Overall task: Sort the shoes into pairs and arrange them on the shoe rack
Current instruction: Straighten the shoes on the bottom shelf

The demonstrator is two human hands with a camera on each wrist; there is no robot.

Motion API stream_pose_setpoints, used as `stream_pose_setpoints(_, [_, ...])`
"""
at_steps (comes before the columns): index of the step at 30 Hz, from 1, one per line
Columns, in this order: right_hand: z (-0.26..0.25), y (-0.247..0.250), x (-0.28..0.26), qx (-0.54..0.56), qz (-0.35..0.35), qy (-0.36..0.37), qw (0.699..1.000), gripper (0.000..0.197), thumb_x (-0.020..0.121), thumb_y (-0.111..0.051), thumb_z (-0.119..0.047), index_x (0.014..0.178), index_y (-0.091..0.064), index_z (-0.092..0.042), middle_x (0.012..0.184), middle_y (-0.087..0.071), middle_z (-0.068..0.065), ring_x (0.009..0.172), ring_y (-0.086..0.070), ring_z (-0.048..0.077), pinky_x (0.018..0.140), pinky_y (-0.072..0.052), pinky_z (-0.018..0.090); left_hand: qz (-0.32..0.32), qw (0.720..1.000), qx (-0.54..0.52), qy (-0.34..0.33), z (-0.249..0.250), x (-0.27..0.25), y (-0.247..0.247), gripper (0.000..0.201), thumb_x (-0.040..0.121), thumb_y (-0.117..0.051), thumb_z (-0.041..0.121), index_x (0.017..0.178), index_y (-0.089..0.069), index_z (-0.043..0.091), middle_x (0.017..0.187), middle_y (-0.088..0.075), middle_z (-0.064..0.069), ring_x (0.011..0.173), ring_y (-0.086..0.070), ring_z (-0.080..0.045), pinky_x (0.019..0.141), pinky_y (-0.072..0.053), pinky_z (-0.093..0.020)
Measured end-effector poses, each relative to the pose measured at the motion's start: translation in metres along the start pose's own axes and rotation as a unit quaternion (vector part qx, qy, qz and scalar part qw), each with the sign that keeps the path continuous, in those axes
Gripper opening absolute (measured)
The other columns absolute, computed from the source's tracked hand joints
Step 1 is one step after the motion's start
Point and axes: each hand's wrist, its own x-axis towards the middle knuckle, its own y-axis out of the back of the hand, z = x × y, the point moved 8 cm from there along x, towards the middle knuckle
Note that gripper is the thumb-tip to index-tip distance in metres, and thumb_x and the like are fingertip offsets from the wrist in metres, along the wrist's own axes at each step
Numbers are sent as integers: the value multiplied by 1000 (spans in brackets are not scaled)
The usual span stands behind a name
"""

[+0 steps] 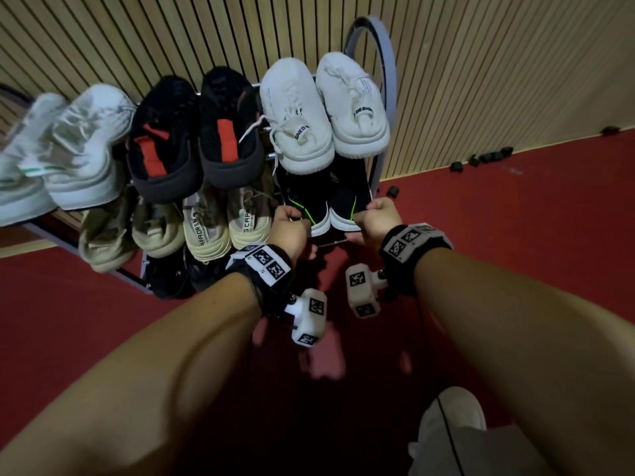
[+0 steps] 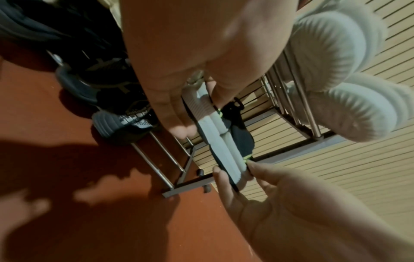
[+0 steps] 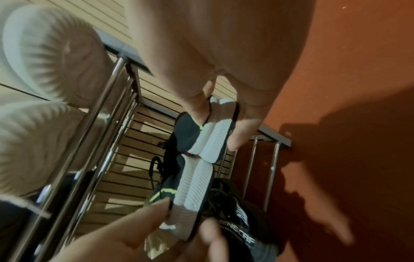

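Note:
Two black shoes with neon-green trim and white soles sit side by side at the right end of the rack's (image 1: 382,139) middle tier. My left hand (image 1: 292,216) grips the heel of the left shoe (image 1: 304,195). My right hand (image 1: 372,214) grips the heel of the right shoe (image 1: 348,201). In the left wrist view, my left hand's fingers (image 2: 177,115) curl round a white sole (image 2: 202,102). In the right wrist view, my right hand's fingers (image 3: 237,138) wrap the other sole (image 3: 215,131). Both shoes are half hidden under the top tier.
On the top tier stand a white-green pair (image 1: 68,149), a black-red pair (image 1: 196,132) and a white pair (image 1: 326,108). Beige shoes (image 1: 209,225) fill the middle tier's left, black shoes (image 1: 178,276) the bottom. Slatted wall behind, red floor, my white-shod foot (image 1: 453,417).

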Motion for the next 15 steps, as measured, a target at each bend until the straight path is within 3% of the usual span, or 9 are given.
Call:
stream_pose_setpoints(2, [4, 2, -2, 17, 0, -9, 1000, 31, 84, -59, 3, 87, -37, -18, 98, -45, 10, 63, -63, 31, 68, -60, 46, -14, 1000, 4, 5, -1, -6, 1, 22, 87, -45, 3, 99, -37, 19, 79, -45, -9, 42, -44, -18, 44, -43, -28])
stream_pose_setpoints(7, [7, 1, -6, 35, 5, -10, 999, 30, 87, -57, 4, 101, -36, -13, 96, -45, 10, 68, -60, 29, 74, -60, 49, -49, 998, 46, -10, 0, -14, 5, 29, 89, -52, 2, 110, -38, 17, 78, -51, -10, 46, -52, -23, 46, -46, -29])
stream_pose_setpoints(10, [10, 2, -6, 29, 6, -19, 999, 30, 89, -53, 7, 110, -41, -10, 98, -46, 12, 78, -61, 30, 73, -60, 44, -44, 996, 74, -23, -4, -13, 8, 32, 91, -52, 1, 117, -41, 16, 74, -54, -12, 58, -61, -32, 55, -52, -41])
stream_pose_setpoints(13, [8, -1, 1, 4, -6, -22, 1000, 28, 90, -52, 6, 113, -43, -8, 109, -49, 16, 88, -61, 29, 71, -60, 39, -27, 995, 93, -35, -4, -10, 8, 27, 93, -53, 7, 112, -42, 22, 71, -58, -10, 68, -67, -43, 67, -56, -57])
stream_pose_setpoints(15, [3, 0, 0, 30, 14, -23, 999, 33, 91, -52, 6, 120, -43, -6, 115, -45, 17, 97, -60, 35, 68, -60, 40, -19, 994, 96, -42, -1, -8, 7, 25, 94, -52, 10, 112, -42, 24, 72, -59, -9, 76, -69, -46, 69, -57, -59])
